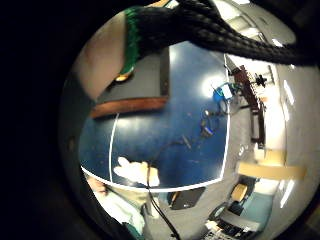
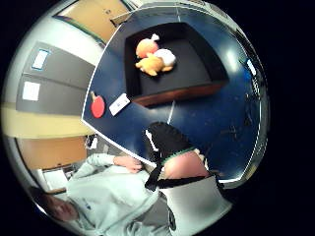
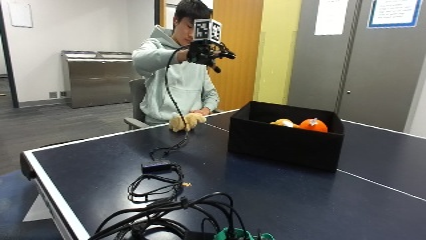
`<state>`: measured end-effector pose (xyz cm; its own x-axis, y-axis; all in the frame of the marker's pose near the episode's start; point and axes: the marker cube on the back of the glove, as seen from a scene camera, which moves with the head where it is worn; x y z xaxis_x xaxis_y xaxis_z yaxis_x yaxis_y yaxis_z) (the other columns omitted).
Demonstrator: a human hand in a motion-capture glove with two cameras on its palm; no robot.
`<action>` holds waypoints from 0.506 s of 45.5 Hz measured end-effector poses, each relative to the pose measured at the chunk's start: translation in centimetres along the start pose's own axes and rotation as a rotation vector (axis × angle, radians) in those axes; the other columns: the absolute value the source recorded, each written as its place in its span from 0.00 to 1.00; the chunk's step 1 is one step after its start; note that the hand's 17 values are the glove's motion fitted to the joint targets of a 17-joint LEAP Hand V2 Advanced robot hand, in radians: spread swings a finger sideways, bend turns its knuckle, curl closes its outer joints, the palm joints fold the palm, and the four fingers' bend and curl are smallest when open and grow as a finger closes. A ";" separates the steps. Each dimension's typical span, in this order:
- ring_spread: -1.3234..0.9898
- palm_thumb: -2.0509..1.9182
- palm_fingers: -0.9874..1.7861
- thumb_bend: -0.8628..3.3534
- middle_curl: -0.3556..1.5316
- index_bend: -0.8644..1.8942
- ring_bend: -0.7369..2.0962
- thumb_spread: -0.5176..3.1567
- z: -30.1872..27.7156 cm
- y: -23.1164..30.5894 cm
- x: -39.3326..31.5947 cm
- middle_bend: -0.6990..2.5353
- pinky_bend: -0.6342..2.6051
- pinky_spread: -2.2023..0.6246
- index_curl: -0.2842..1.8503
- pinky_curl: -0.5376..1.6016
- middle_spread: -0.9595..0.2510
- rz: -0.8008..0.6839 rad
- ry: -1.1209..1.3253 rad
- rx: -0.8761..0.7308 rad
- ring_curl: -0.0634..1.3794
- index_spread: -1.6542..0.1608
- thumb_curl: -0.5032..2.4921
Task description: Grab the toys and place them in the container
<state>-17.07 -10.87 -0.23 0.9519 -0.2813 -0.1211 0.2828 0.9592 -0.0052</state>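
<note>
In the outside view a person sits at the far side of a blue table [image 3: 279, 200]. The gloved right hand [image 3: 203, 50] is raised at face height, well above the table, with relaxed fingers and nothing in it. A pale yellow plush toy [image 3: 186, 121] lies at the table edge in front of the person, with the bare left hand [image 3: 200, 114] beside it. The same yellow toy [image 1: 135, 171] shows by the table edge in the little finger side view. A black container [image 3: 286, 145] holds an orange toy [image 3: 313, 125] and a yellow toy [image 3: 283, 122]. Both toys, orange [image 2: 146, 47] and yellow [image 2: 155, 63], lie inside the container [image 2: 172, 94].
A black adapter with looped cable [image 3: 157, 168] lies mid-table, and a thick cable bundle [image 3: 173, 220] sits at the near edge. A red paddle [image 2: 98, 105] and a white card [image 2: 119, 104] lie on the table beside the container. A white line [image 3: 379, 184] crosses the table.
</note>
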 end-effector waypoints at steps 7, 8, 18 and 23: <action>0.59 0.53 0.26 0.20 0.36 0.36 0.30 0.47 1.0 6.1 3.6 0.26 0.44 0.82 0.29 0.43 0.80 0.164 0.091 -0.048 0.19 0.78 0.31; 0.59 0.53 0.26 0.20 0.36 0.35 0.30 0.47 1.4 6.7 4.5 0.26 0.44 0.82 0.29 0.43 0.80 0.170 0.085 -0.050 0.19 0.78 0.31; 0.59 0.53 0.26 0.20 0.35 0.35 0.31 0.47 9.3 12.3 5.5 0.26 0.44 0.81 0.27 0.42 0.80 0.152 0.015 -0.145 0.17 0.78 0.30; 0.59 0.52 0.26 0.20 0.34 0.34 0.32 0.47 15.9 13.2 5.0 0.26 0.43 0.81 0.26 0.42 0.80 0.112 -0.045 -0.193 0.17 0.78 0.30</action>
<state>-6.75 -0.05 14.88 0.9816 -0.1698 -0.0869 0.1515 0.9710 -0.1850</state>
